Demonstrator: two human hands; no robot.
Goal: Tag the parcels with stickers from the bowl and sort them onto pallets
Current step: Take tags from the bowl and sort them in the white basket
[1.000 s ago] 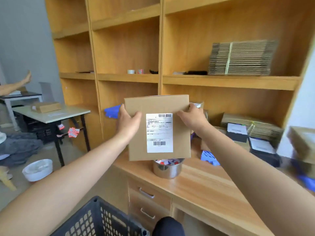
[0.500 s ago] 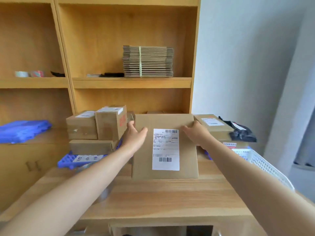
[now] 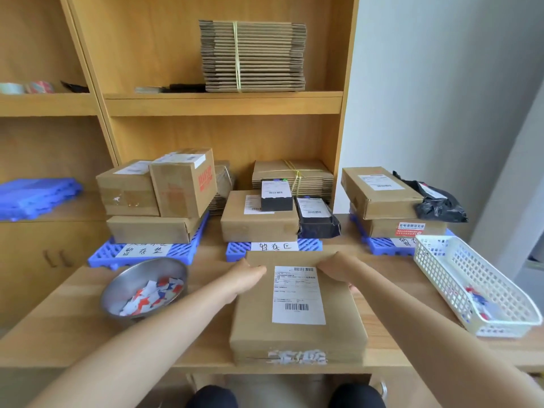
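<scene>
Head view: cardboard parcel (image 3: 297, 334) flat, label up, at near bench (image 3: 73, 313) edge beside steel sticker bowl (image 3: 126, 287), ready for tagging, left hand (image 3: 247, 278) and right hand (image 3: 338, 267) each with grip pinching its far corners.

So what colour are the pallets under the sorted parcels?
The pallets are blue, seen best in the head view.

Bright, even daylight, soft shadows under the parcels (image 3: 259, 220); wide-angle bending at the edges, slight softness throughout.
</scene>
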